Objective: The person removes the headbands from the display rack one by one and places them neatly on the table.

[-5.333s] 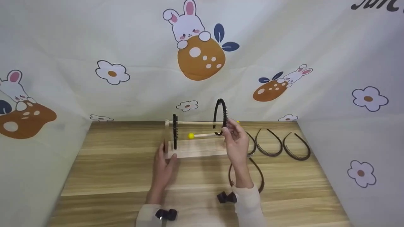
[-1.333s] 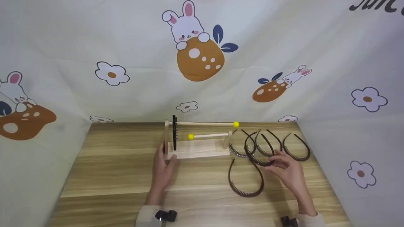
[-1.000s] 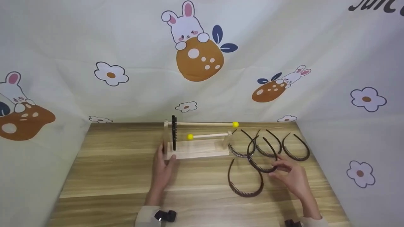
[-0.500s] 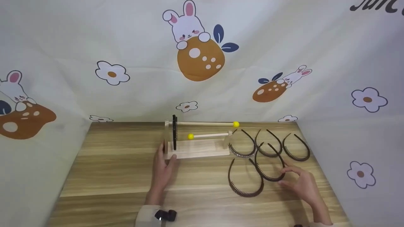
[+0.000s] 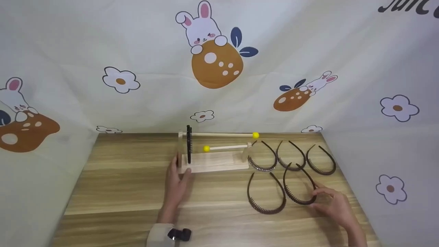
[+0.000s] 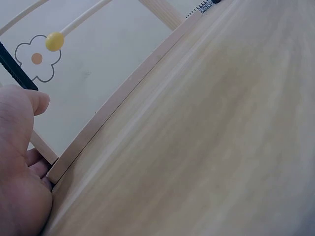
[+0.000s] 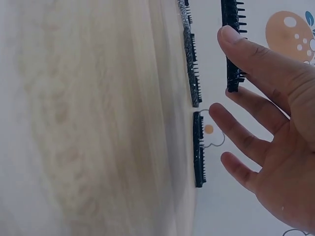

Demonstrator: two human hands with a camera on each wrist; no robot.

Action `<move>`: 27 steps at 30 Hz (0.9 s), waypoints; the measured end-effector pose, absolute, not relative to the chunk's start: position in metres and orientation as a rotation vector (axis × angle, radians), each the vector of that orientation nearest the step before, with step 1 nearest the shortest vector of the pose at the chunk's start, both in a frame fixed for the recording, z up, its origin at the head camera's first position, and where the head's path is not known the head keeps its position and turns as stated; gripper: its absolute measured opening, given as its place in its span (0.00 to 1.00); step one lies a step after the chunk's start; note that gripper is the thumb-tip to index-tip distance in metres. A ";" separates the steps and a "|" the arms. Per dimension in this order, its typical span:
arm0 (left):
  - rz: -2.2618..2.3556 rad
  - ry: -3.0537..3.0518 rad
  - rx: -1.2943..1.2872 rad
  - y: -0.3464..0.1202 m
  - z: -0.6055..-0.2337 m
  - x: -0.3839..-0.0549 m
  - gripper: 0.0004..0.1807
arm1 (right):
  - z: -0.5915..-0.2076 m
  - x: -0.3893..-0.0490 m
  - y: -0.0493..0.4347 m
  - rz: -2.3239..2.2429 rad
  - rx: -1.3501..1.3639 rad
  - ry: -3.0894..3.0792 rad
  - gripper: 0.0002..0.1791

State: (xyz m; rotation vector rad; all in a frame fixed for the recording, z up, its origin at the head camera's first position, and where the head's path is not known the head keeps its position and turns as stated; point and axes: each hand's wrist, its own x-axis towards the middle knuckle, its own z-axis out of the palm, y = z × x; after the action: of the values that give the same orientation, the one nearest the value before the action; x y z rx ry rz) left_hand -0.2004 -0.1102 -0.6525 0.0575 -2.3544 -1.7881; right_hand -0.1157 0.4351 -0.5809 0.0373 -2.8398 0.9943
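Observation:
My left hand (image 5: 176, 188) grips the left end of a pale wooden stand (image 5: 216, 164), thumb in front and fingers tucked behind its corner in the left wrist view. Dark toothed headbands (image 5: 189, 144) hang on the stand's long rear rod (image 5: 223, 134), close to the upright. At the right, my right hand (image 5: 337, 207) pinches one dark headband (image 5: 291, 198) by its right side, between thumb and fingers. The right wrist view shows this headband (image 7: 230, 17) raised apart from those on the table, with the other fingers spread.
A front headband (image 5: 267, 211) lies left of the held one. Behind are a glittery headband (image 5: 262, 168) beside the stand, another (image 5: 303, 154) and a far-right one (image 5: 322, 172). The shorter rod ends in a yellow ball (image 5: 206, 148). A printed cloth (image 5: 154, 103) backs the wooden table (image 5: 120, 192).
Earlier my right hand held a headband at the stand's rods. It has since carried a headband right and toward me, beside the front one. My left hand stays on the stand.

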 end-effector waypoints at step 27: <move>-1.750 -2.347 0.040 -0.111 -0.653 -0.200 0.44 | -0.597 -0.108 0.458 1.002 0.017 -2.959 0.23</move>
State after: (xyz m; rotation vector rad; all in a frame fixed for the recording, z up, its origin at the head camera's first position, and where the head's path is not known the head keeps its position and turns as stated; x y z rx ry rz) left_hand -0.1998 -0.1108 -0.6526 0.0398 -2.3472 -1.7498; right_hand -0.1076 0.4577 -0.5966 0.0166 -2.9588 1.0018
